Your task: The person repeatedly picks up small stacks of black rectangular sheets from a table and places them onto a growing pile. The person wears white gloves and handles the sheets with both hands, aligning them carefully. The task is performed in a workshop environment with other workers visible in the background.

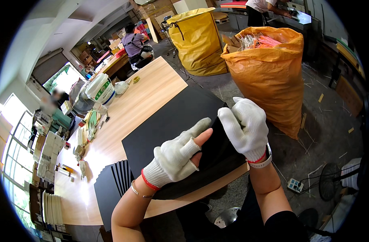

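A stack of large black sheets [164, 121] lies on the wooden table in front of me. My left hand [176, 155], in a white knitted glove with some bare fingertips, is over the stack with its fingers stretched and apart. At the stack's right side, my right hand [245, 127] is closed, fingers curled, at the edge of a black sheet that looks raised between my hands. Its fingertips are partly hidden. Beside my left forearm, more black sheets [114, 181] lie fanned out in overlapping steps.
The wooden table [156, 80] carries a white bucket [99, 88], a tape roll [136, 79] and small tools along its left side. An orange sack [265, 76] of scraps and a yellow sack [198, 44] stand beyond. A power strip [294, 185] lies on the floor. Two people work farther off.
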Tool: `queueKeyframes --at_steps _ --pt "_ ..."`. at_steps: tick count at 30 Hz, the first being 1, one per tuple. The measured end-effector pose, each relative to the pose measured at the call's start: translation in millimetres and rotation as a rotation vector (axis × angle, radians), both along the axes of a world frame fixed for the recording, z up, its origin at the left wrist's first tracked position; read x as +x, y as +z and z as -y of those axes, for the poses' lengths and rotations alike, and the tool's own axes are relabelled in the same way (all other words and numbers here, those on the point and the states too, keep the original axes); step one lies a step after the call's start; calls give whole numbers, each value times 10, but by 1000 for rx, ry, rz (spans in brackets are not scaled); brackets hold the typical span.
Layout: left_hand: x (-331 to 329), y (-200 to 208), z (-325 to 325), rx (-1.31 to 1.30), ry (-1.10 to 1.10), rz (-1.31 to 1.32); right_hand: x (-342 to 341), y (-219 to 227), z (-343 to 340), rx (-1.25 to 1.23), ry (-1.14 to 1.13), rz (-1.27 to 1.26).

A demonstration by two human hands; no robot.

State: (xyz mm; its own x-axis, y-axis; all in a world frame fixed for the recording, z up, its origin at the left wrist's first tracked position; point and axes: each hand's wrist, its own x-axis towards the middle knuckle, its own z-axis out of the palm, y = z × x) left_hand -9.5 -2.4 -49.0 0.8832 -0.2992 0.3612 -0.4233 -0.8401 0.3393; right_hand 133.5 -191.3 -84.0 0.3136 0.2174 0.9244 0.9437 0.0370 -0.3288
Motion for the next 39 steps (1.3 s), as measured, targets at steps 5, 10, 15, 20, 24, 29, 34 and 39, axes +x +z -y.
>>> queueKeyframes --at_steps 5,10,15,20,24,29,34,39 --pt "78 -18 -10 144 -15 16 29 -55 -68 119 14 -52" --pt "91 -5 -109 82 -27 -35 17 -55 -60 98 2 -83" --pt "87 -10 -71 41 -2 -48 25 -82 -82 121 -6 -45" --pt "99 -2 -86 49 -31 -42 112 -107 -67 117 22 106" --pt "61 -80 -41 -25 -29 28 48 -16 4 -9 -27 126" --pt "108 -3 -93 78 -108 -33 121 -138 -83 110 -6 89" --pt "65 8 -39 -20 -10 -76 74 -105 -80 120 -10 39" --pt "64 11 -42 -115 -21 -134 92 -117 -64 134 9 43"
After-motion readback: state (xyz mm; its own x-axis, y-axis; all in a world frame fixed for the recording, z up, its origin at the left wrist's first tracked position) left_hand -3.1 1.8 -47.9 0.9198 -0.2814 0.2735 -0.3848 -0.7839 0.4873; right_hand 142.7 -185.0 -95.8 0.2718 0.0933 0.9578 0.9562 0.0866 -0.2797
